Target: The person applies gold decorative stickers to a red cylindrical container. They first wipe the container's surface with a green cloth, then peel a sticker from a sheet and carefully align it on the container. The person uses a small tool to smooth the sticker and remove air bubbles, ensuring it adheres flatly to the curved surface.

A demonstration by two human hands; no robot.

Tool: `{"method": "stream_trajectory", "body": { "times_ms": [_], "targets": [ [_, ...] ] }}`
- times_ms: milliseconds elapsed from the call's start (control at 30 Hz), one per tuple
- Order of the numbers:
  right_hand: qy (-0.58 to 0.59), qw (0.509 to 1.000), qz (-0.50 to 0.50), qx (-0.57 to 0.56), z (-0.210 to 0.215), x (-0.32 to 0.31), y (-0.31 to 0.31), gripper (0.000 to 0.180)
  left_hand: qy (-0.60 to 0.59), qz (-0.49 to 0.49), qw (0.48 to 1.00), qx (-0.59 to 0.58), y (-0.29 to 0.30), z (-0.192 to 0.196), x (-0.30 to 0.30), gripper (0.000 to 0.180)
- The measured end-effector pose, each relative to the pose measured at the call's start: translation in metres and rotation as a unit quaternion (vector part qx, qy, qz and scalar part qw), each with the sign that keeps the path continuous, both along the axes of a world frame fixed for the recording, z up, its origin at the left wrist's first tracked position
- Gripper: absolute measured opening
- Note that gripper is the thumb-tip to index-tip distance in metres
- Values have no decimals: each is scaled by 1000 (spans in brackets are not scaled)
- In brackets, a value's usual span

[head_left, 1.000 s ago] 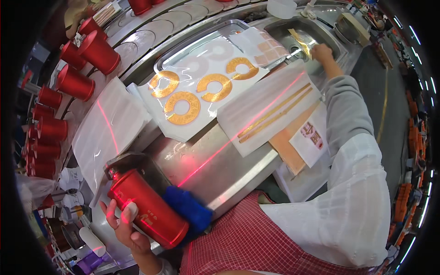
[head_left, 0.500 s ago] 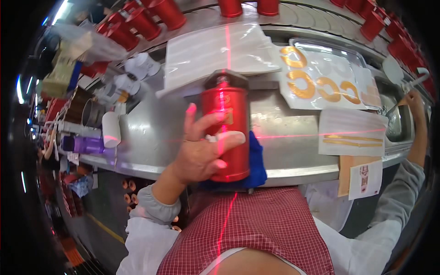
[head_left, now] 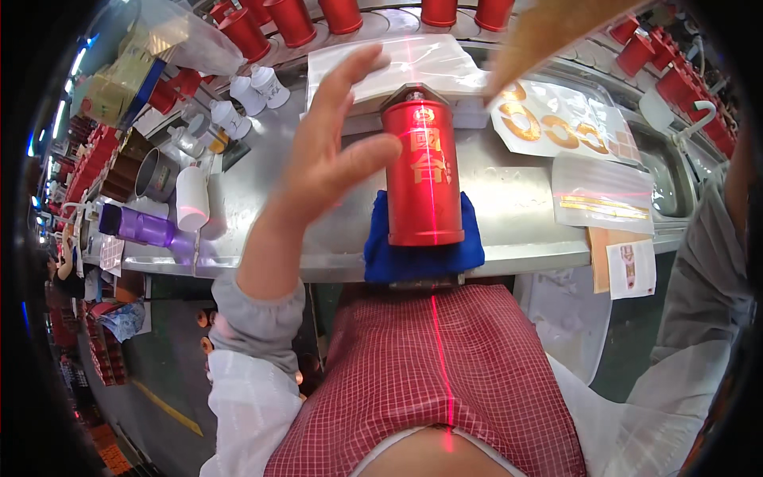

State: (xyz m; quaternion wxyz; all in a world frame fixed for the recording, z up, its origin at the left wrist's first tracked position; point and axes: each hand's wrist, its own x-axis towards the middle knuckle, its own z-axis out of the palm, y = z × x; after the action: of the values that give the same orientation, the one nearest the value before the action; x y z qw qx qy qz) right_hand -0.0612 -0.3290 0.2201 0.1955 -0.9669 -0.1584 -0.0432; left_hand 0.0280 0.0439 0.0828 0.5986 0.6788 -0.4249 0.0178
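A red bottle [head_left: 425, 183] with gold characters on its front has its base toward me and its dark neck end away, over a folded blue cloth [head_left: 381, 250] at the counter's near edge. My left hand [head_left: 322, 151] is raised at the bottle's left side, fingers spread, thumb by its upper left edge. Whether the thumb touches it I cannot tell. My right forearm [head_left: 735, 191] runs up along the right rim, its hand outside the picture. High at the right, a blurred tan flat-edged piece [head_left: 556, 36] hangs close to the camera; what holds it is hidden.
Gold ring-shaped decals [head_left: 556, 133] lie on white sheets at the right, with gold strips [head_left: 604, 205] nearer. Beyond them is a sink [head_left: 671, 187]. Red bottles [head_left: 290, 20] line the far conveyor. A purple bottle [head_left: 139, 225] and white roll [head_left: 192, 199] stand at left.
My left hand has come off the bottle's front and lifted away with spread fingers. My right hand has left the sink and the picture. The tan piece has appeared high up.
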Motion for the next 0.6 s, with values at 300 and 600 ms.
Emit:
{"method": "stream_trajectory", "body": {
  "times_ms": [300, 600],
  "targets": [
    [-34, 979, 39, 197, -25, 2, 68, 16, 352, -187, 914, 78, 47, -40, -8, 23],
    [62, 904, -184, 381, -187, -77, 23, 17, 415, -66, 907, 40, 28, -81, -44, 20]
  ]
}}
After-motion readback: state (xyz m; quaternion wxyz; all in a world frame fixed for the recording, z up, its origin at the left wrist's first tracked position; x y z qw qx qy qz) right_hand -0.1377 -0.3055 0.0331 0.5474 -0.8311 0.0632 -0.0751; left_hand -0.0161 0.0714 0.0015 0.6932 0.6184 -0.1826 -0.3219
